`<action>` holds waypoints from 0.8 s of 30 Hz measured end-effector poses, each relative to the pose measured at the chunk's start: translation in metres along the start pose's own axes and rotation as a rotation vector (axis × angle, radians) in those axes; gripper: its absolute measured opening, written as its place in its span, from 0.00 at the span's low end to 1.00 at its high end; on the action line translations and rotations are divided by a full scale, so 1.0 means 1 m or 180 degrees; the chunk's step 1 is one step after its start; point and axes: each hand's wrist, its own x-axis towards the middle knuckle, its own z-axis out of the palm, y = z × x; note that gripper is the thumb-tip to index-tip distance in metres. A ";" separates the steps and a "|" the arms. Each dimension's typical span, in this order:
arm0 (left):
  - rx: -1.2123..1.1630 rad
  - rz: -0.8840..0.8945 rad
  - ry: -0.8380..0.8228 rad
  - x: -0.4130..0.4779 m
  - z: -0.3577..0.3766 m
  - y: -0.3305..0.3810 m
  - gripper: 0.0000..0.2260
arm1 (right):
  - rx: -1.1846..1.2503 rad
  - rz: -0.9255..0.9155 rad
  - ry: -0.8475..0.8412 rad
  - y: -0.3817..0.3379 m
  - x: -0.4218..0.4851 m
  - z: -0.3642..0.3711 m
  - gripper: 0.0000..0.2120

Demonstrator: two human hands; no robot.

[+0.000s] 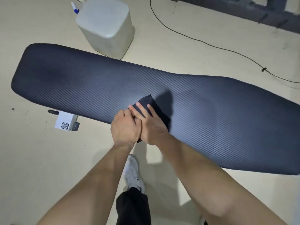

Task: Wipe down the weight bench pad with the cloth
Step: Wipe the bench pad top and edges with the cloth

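The long dark ribbed bench pad stretches from the upper left to the right edge of the view. A dark folded cloth lies on its near edge, close to the middle. My right hand presses flat on the cloth with its fingers spread. My left hand sits right beside it, touching it, with fingers curled over the cloth's left edge. Most of the cloth is hidden under both hands.
A pale square stool stands behind the pad, with a spray bottle beside it. A black cable runs over the floor at the right. A white box with a QR code sits under the pad's left. My white shoe is below.
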 end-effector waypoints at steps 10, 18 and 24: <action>-0.0490 0.0527 -0.0663 -0.092 0.079 0.222 0.11 | -0.0287 0.0695 -0.0336 0.176 -0.201 0.025 0.36; -0.0613 0.0562 -0.0995 -0.152 0.136 0.380 0.15 | -0.0155 0.1065 -0.0353 0.290 -0.338 0.046 0.36; -0.0653 0.1119 -0.1067 -0.207 0.162 0.432 0.14 | -0.0141 0.1213 -0.0364 0.318 -0.418 0.067 0.35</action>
